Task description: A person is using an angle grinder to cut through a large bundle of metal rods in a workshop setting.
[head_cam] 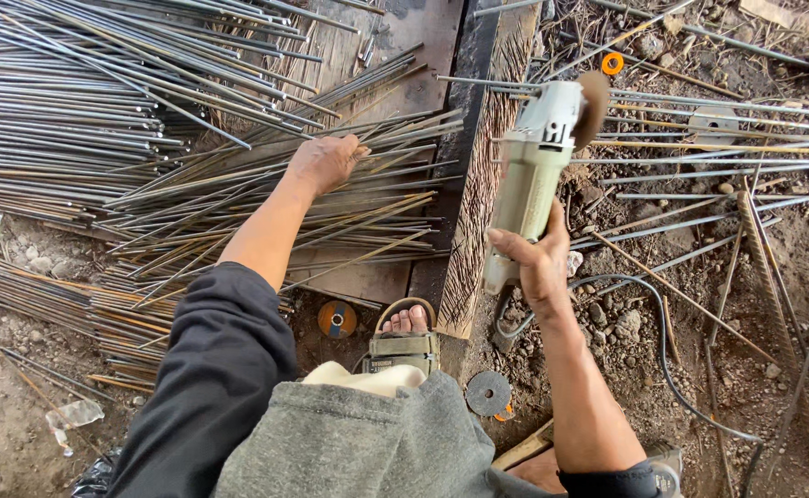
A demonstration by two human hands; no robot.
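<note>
Broadly, long thin grey steel rods (72, 101) lie in heaps across the upper left, spreading onto bare stony ground. A shorter fanned bundle of rusty cut rods (330, 207) rests on a dark scarred wooden plank (483, 184) and the board beside it. The left hand (326, 161) presses down on this bundle, fingers curled over the rod tops. The right hand (538, 267) is wrapped tight around the body of a pale green angle grinder (533, 175), whose worn disc sits over the plank's far end, among rod tips. Its black cable (662, 341) loops over the dirt to the right. A sandalled foot (406, 337) rests against the plank's near end. Two spent grinding discs (489, 394) lie nearby.
</note>
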